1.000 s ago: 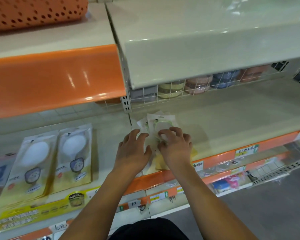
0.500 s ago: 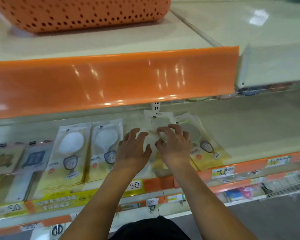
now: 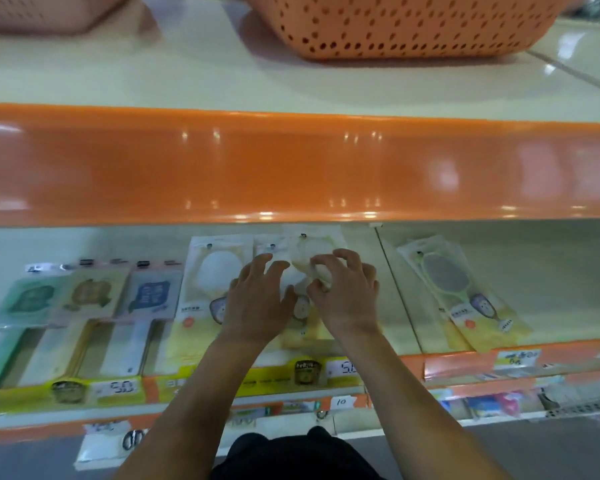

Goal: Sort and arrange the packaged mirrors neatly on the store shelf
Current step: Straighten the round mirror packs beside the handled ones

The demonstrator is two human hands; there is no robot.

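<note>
Orange shelf lip (image 3: 291, 168) overhangs mirror packs (image 3: 215, 268)

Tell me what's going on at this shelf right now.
A person is tidying packaged mirrors on a store shelf. Both hands are on one mirror packet in the middle of the row: the left hand rests on it with fingers spread, and the right hand pinches it with curled fingers. Another white mirror packet lies flat just to the left, and a green-framed mirror packet lies askew, apart to the right. An orange basket sits on the shelf above.
</note>
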